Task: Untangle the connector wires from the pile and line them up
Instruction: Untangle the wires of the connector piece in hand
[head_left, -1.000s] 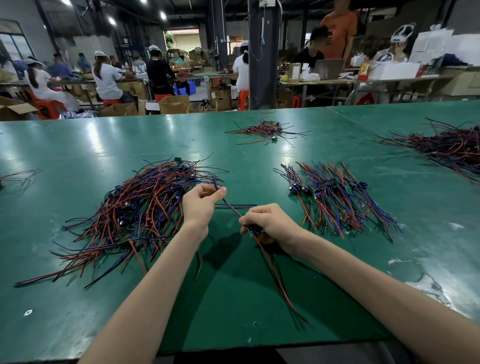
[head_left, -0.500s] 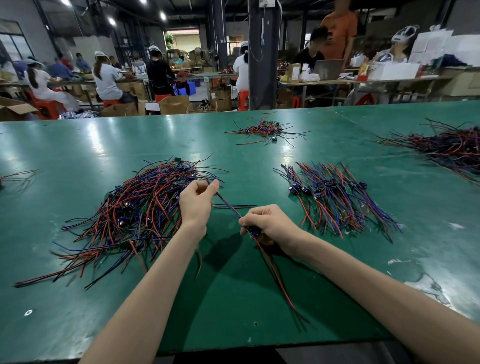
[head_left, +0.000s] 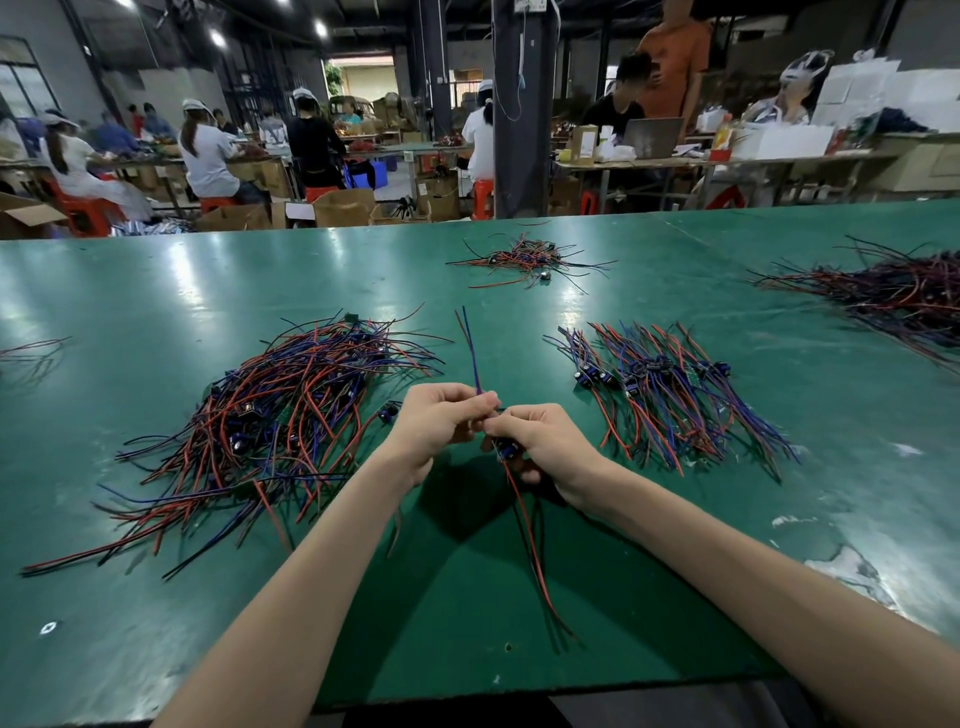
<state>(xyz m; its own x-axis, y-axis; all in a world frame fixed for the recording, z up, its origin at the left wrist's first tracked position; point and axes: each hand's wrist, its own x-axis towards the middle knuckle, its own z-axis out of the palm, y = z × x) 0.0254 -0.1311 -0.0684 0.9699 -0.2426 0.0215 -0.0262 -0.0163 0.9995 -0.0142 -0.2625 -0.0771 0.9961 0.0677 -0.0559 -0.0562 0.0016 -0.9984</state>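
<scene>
The left hand's fingertips (head_left: 484, 404) are curled in and pinch the connector wire (head_left: 470, 353) just where its blue and purple strands leave the grip. The right hand's fingers (head_left: 514, 422) curl round the same wire right beside them, so the two sets of fingertips touch or nearly touch. A small dark blue connector (head_left: 506, 450) shows under the right fingers. The left hand (head_left: 441, 423) sits knuckles up with the wrist bent slightly inward. The right hand (head_left: 550, 441) is turned thumb-side up. Both are raised a little above the green table (head_left: 156, 291), and both bare forearms come in from the near edge and meet at the middle. The wire's long axis runs away from the person. Its blue end points up and toward the far side, leaning slightly left, and its red and black tails (head_left: 530, 540) hang down toward the near edge. The tangled pile (head_left: 280, 415) lies to the left of the hands, near the left one. The lined-up row (head_left: 670, 400) lies to the right, apart from the right hand, its strands mostly running near to far.
</scene>
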